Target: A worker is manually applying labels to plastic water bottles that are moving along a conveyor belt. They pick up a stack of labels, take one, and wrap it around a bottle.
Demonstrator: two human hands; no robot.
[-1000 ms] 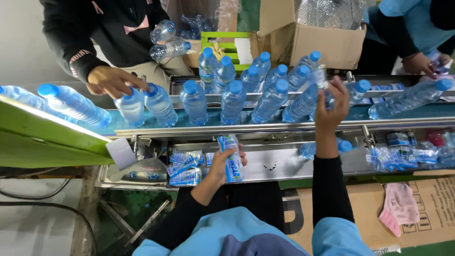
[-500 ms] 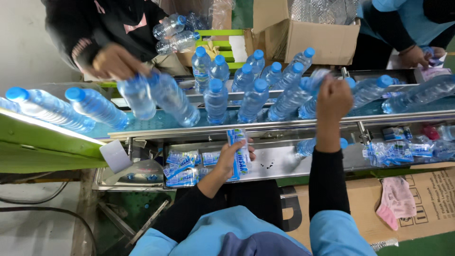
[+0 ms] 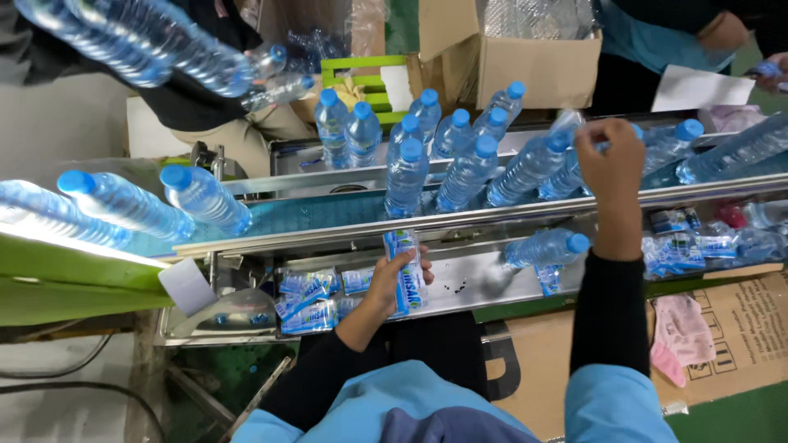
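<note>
Bottles (image 3: 468, 164) with blue caps stand crowded on the conveyor (image 3: 312, 215) ahead of you. Your left hand (image 3: 394, 275) is curled around a stack of blue-and-white label sleeves (image 3: 406, 271), held over the steel tray (image 3: 472, 283) just below the belt. Your right hand (image 3: 609, 156) is raised over the belt, fingertips pinched on a clear sleeve (image 3: 566, 125) at the top of one bottle (image 3: 529, 168). More sleeves (image 3: 308, 299) lie in the tray to the left; one bottle (image 3: 546, 246) lies on its side there.
</note>
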